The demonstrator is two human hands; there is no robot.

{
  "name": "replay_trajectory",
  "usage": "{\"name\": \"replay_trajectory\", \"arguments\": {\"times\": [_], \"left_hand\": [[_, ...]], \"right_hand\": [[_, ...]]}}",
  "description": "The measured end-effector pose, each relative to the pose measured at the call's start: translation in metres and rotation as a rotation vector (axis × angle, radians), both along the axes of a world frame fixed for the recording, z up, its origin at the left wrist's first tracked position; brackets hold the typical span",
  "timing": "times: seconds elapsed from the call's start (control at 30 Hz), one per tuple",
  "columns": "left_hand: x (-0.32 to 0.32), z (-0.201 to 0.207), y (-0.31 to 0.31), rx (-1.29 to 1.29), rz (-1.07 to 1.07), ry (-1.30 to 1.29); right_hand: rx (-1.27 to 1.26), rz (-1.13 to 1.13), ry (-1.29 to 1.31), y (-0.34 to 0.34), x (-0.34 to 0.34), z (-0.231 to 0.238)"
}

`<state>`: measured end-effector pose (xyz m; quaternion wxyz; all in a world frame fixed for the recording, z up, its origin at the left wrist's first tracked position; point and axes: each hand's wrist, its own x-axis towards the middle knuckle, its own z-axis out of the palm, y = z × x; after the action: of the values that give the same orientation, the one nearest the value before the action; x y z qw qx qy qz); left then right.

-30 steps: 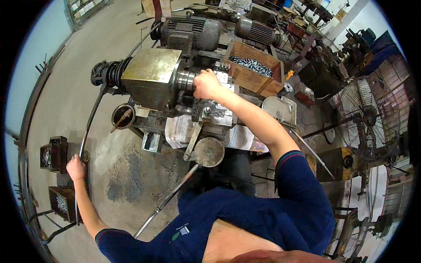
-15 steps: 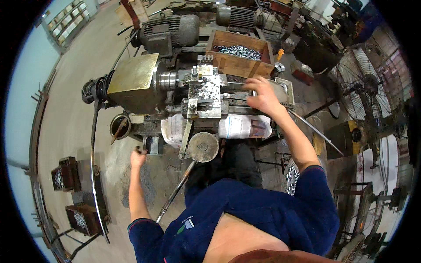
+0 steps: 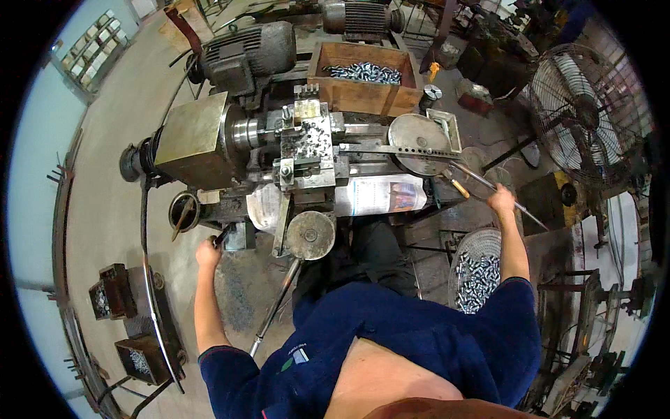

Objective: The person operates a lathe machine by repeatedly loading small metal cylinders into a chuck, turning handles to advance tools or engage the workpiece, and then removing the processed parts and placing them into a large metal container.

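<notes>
My left hand (image 3: 207,253) is closed around a short dark handle (image 3: 224,234) at the front left of a small lathe-like machine (image 3: 307,150). On the right, my right hand (image 3: 501,200) grips a long bare metal lever (image 3: 477,180), which slopes down to the right from a round plate (image 3: 417,148) on the machine. Dark chips lie on the tool slide in the middle. Beside the slide, a spindle chuck (image 3: 244,133) sticks out of the boxy headstock (image 3: 192,133). Whether a workpiece sits in it is too small to tell.
Behind the machine stands a wooden box (image 3: 366,98) of small shiny metal parts. A round basket (image 3: 477,269) of similar parts is near my right arm. Another lever (image 3: 280,304) slopes toward me from a round disc (image 3: 311,236). A large fan (image 3: 585,112) stands at right.
My right hand has moved from above the machine's right end, out to the right, and now holds the lever. My left hand has shifted slightly left. The head view has shifted.
</notes>
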<state>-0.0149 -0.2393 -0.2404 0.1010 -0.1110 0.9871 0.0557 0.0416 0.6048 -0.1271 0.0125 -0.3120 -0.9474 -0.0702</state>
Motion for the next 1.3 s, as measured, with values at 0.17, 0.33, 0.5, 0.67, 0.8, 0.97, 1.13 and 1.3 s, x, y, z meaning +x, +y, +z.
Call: {"name": "replay_trajectory", "arguments": {"times": [0.17, 0.33, 0.5, 0.67, 0.8, 0.97, 1.13, 1.3], "left_hand": [[0.058, -0.017, -0.036, 0.257, 0.077, -0.139], [0.125, -0.044, -0.065, 0.452, 0.274, -0.305], [0.157, -0.059, -0.08, 0.607, 0.375, -0.424], [0.125, -0.048, -0.057, 0.605, 0.343, -0.31], [0.099, -0.046, -0.046, 0.666, 0.275, -0.196], [0.062, -0.019, -0.005, 0.728, 0.247, -0.186], [0.048, -0.021, -0.021, 0.7, 0.158, -0.108], [0.019, -0.017, -0.026, 0.423, 0.111, -0.028]], "right_hand": [[0.048, -0.066, -0.066, 0.012, 0.014, -0.019], [-0.076, -0.001, -0.032, -0.043, 0.076, -0.029], [-0.292, 0.162, 0.049, -0.127, 0.13, -0.029], [-0.426, 0.144, 0.091, -0.177, 0.134, -0.015], [-0.454, 0.084, 0.088, -0.186, 0.136, -0.013], [-0.486, 0.074, 0.055, -0.183, 0.131, -0.006], [-0.373, 0.182, -0.012, -0.134, 0.121, -0.024], [-0.193, -0.155, -0.219, -0.054, 0.074, -0.002]]}}
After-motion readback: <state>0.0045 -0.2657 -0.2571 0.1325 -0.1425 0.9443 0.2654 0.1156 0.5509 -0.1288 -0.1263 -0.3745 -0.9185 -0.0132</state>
